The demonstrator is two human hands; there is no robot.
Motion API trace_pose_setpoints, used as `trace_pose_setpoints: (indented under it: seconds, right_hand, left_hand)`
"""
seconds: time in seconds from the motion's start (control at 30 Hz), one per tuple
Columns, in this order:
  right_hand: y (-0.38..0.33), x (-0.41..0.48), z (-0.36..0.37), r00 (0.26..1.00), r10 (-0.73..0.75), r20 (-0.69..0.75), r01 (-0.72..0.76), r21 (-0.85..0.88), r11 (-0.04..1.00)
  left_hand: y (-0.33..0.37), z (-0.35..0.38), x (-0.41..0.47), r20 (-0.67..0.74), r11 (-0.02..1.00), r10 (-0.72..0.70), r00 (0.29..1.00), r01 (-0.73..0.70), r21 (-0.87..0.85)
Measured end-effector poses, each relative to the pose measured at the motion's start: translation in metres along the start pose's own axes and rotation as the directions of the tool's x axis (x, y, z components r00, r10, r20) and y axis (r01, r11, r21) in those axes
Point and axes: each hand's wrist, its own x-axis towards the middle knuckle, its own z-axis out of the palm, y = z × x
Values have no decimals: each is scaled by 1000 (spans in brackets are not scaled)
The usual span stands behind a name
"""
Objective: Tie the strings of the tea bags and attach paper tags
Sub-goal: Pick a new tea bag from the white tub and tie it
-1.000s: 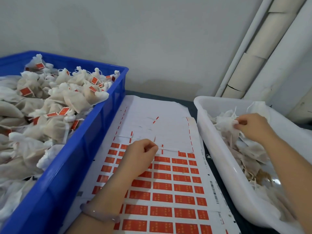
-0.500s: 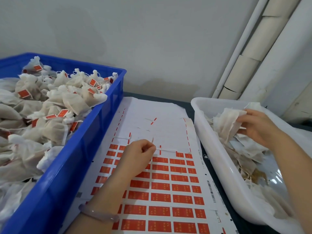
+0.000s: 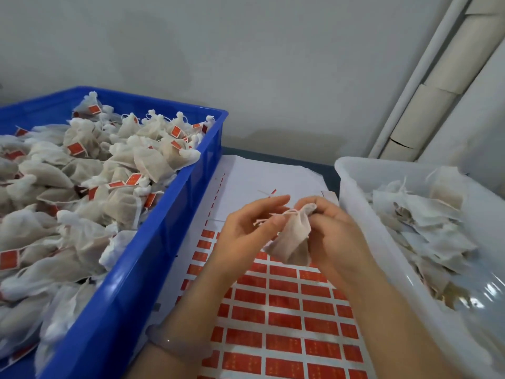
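Risk: thin string (image 3: 276,216) could slip from pinch of left hand (image 3: 246,228), knot ends loose; right hand (image 3: 330,228) grips tea bag (image 3: 292,239) neck

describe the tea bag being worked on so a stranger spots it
Between the blue crate and the white tub lies a sheet of red tags. Above it the left hand and right hand hold one tea bag. It alone is in the air, untagged.
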Motion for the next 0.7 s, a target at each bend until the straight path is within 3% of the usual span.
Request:
trace_pose_setpoints:
  seconds: [0.13,0.27,0.5,0.57,0.63,0.7]
  right_hand:
    - [15,9,7,997,33,71,-48,223,974]
    - [33,14,7,998,46,39,-54,250,967]
    - [51,4,2,998,36,46,-46,233,971]
    - [46,-1,4,997,-63,50,63,13,998]
    - [44,-5,8,986,-166,8,163,-239,957]
    - [44,-6,11,965,-251,-77,216,-304,928]
  left_hand:
    - [0,-4,4,-58,987,66,996,-56,151]
    - [-4,-5,5,-79,981,99,992,-84,177]
    - [-12,0,6,-109,984,5,994,15,180]
    - [-12,2,5,-89,978,27,996,-8,210]
    - [-11,4,5,-81,972,65,995,-44,230]
    - [-10,4,6,-86,971,85,993,-63,229]
